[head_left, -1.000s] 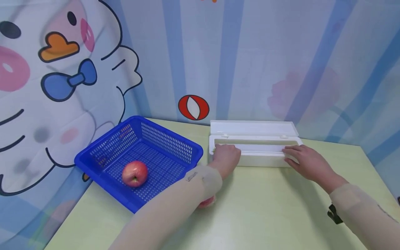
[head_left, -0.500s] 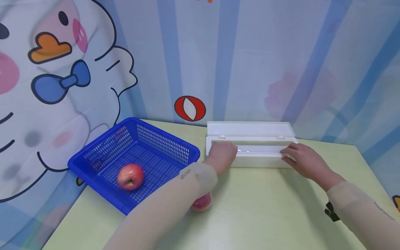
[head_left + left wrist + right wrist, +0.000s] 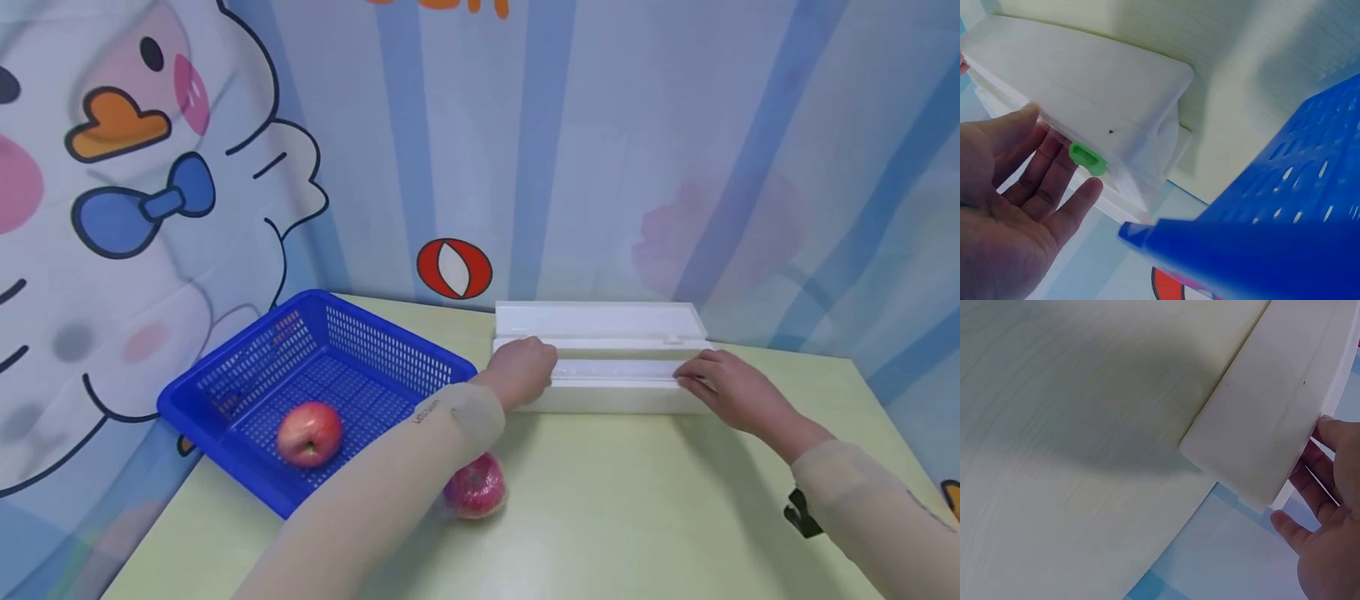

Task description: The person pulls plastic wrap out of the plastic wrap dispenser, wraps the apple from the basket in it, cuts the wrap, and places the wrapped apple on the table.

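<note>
A long white cling film dispenser (image 3: 615, 399) stands at the back of the table with its lid (image 3: 592, 319) tipped back. My left hand (image 3: 520, 369) is at its left end; in the left wrist view the thumb lies on the front edge and the fingers reach behind it, beside a green slider (image 3: 1087, 159). At the right end my right hand (image 3: 723, 383) pinches the same front edge between thumb and fingers. Shiny clear film shows faintly inside, between the hands. Near my left forearm sits a red apple (image 3: 476, 487) wrapped in clear film.
A blue plastic basket (image 3: 390, 325) stands at the left, with one unwrapped red apple (image 3: 309, 434) in it. Its rim comes close to my left wrist. A printed cloth (image 3: 600, 150) hangs behind the pale table (image 3: 600, 517).
My left hand has shifted a little left along the dispenser, and its forearm uncovers more of the wrapped apple. The right hand stays at the right end. The head view has turned slightly.
</note>
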`<state>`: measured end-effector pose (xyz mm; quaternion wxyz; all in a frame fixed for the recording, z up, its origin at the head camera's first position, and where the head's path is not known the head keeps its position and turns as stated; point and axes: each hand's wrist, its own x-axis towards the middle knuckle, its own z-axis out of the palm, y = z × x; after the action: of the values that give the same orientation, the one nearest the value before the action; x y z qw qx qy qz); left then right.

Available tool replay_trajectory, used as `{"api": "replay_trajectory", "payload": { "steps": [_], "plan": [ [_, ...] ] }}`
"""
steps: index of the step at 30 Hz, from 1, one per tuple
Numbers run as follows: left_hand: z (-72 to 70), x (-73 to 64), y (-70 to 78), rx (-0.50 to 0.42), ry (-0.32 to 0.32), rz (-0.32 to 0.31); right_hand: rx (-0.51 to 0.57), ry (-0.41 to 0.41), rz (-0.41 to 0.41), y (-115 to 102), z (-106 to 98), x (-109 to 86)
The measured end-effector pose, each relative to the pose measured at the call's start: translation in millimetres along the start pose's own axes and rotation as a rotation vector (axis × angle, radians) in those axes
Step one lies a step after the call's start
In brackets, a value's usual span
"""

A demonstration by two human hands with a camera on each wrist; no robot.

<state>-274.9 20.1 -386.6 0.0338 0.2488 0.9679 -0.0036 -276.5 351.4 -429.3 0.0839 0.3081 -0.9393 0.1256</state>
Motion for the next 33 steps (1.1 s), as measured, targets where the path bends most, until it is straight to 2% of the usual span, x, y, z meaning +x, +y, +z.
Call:
{"api": "replay_trajectory", "payload": {
  "steps": [6,13,24,33],
  "plan": [
    [-0.9,0.0,-1.9,0.068,-0.028,0.030,0.018,0.016,0.020,-0.2,2.3,4.6],
    [-5.0,4.8,6.0,0.180,-0.028,0.084,-0.050,0.056,-0.008,-0.2,2.7,7.1],
    [-10.2,7.3,2.1,0.117,-0.021,0.067,-0.127,0.157,-0.085,4.6,9.7,6.5],
    [-14.1,11.2,0.0,0.122,-0.038,0.045,-0.151,0.162,-0.109,5.0,8.8,10.3]
  ]
}}
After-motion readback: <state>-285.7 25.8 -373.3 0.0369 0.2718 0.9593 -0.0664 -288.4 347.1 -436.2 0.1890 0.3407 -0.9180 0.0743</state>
